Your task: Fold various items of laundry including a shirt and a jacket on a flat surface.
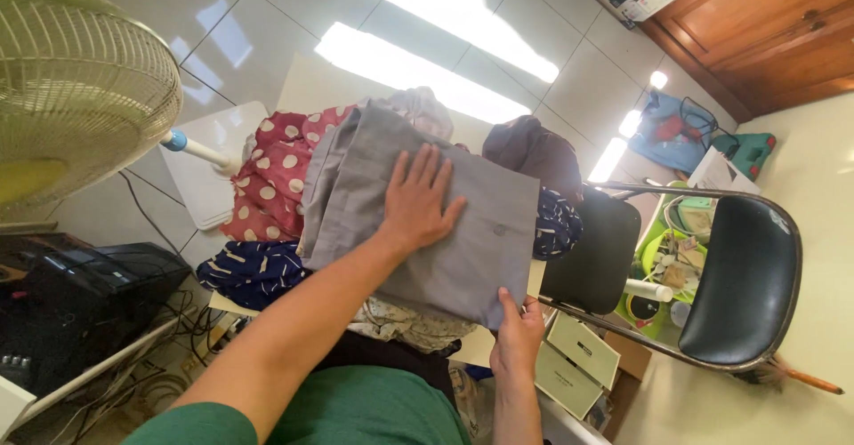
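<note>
Head view, looking down.

Left hand [420,203]: laid flat, palm down, on the grey garment [418,214]; fingers [425,165] spread wide and straight, gripping nothing, pressing the cloth.

Right hand [519,336]: at the near corner of the grey garment; the thumb lies on top of the cloth edge and the other fingers curl beneath, so the corner is pinched between them.

Grey garment: folded into a rough rectangle, lying on top of a pile of clothes, directly under the left fingers and reaching down to the right thumb. A small button shows on it, to the right of the left fingers.

Pile beneath, placed by the left fingers:
- red cloth with white dots [274,171], to the left of the fingers, partly under the grey garment.
- dark blue cloth with white dashes [251,272], below and left of the wrist.
- dark purple cloth [532,150], beyond and right of the fingertips.
- navy patterned cloth [556,223], just right of the grey garment's edge.
- pale flowered cloth [405,325], under the near edge, between the two hands.

Surroundings:
- black folding chair [743,276], well to the right of the right hand.
- pale fan [76,80], far left of the left fingers.
- green basket [663,267] of small items, behind the chair.
</note>
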